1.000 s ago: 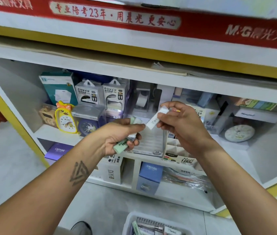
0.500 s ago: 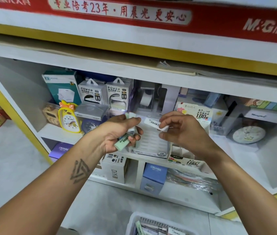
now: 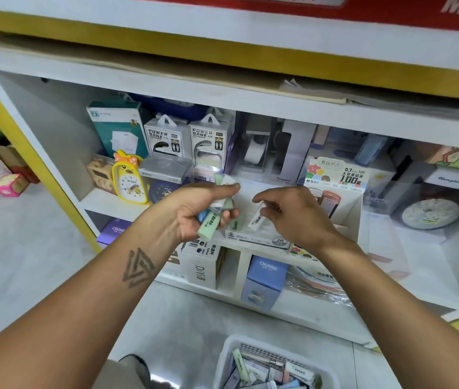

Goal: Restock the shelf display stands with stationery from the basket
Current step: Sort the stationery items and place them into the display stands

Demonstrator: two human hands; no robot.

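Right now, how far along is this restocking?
Midway, seemingly. The right hand is setting a white pack into the display stand, where one green pack already stands. The left hand holds several more packs, and the basket still holds plenty.

Bright, even light falls across my view; the floor shows a soft sheen. The shelf recess sits in mild shade. Wide-angle distortion bows its edges, and my hands are slightly soft with motion blur.
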